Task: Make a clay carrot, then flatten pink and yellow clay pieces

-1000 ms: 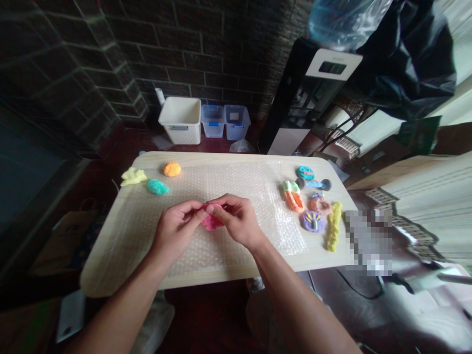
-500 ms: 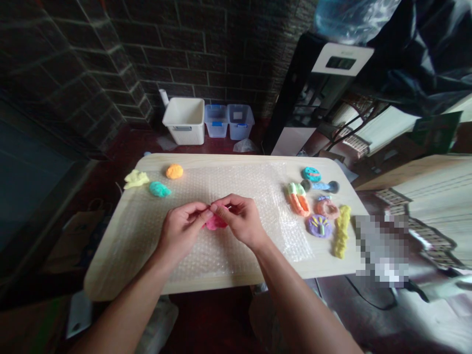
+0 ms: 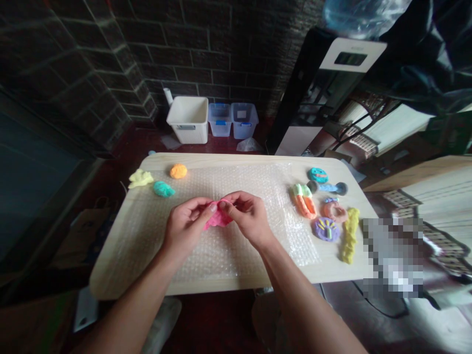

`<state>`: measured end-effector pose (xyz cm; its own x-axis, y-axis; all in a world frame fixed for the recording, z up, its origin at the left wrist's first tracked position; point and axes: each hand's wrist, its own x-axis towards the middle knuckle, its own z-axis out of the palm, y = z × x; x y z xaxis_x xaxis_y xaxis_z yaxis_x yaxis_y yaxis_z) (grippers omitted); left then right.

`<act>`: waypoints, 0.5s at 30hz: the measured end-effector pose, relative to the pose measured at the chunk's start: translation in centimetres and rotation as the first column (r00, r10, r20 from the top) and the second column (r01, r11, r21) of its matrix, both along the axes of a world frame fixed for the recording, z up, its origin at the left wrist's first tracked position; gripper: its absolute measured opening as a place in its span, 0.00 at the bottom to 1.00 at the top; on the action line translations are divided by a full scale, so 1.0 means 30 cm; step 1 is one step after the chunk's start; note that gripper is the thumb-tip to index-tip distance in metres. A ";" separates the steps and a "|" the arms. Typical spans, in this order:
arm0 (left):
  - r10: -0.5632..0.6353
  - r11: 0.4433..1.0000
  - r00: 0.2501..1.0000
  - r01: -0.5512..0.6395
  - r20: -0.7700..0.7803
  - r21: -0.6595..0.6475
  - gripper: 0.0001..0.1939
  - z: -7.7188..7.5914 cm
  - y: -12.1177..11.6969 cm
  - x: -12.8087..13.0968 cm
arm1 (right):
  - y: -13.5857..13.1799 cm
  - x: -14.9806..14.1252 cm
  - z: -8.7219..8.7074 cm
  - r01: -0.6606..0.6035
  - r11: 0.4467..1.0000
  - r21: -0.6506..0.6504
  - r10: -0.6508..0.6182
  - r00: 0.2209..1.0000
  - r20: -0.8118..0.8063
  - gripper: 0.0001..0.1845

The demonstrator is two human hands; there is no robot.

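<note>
A flattened piece of pink modelling clay [image 3: 219,218] is pinched along its upper edge between my two hands, above the bubble wrap [image 3: 254,250]. My left hand [image 3: 186,220] grips its left side with thumb and fingers. On the opposite side my right hand [image 3: 248,216] has its thumb pressed on the clay; the other fingers curl behind. Beyond my left hand lie a teal clay lump [image 3: 163,189], an orange clay lump [image 3: 178,171] and a pale yellow clay piece [image 3: 140,178].
Shaped clay pieces lie on the right of the table [image 3: 236,284], among them a purple disc [image 3: 326,229], a yellow strip [image 3: 350,235] and a blue-grey dumbbell shape [image 3: 328,188]. A white bin [image 3: 190,120] stands on the floor behind, beside two clear tubs. A water dispenser [image 3: 300,98] is at the back right.
My hands have drawn slightly apart, and more of the pink clay shows between them, spread wider. The whole view has shifted a little.
</note>
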<state>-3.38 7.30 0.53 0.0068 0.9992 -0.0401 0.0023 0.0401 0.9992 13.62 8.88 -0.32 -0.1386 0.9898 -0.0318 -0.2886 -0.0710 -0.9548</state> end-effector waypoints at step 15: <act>-0.038 0.999 0.998 0.038 -0.046 0.017 0.16 0.037 -0.055 -0.001 | -0.052 0.001 0.028 -0.007 0.999 0.034 0.007 1.000 -0.018 0.18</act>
<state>-3.42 5.66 1.64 0.0434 0.9988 -0.0234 0.0494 0.0213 0.9986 13.64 7.32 0.54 -0.1459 0.9893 0.0041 -0.3058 -0.0412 -0.9512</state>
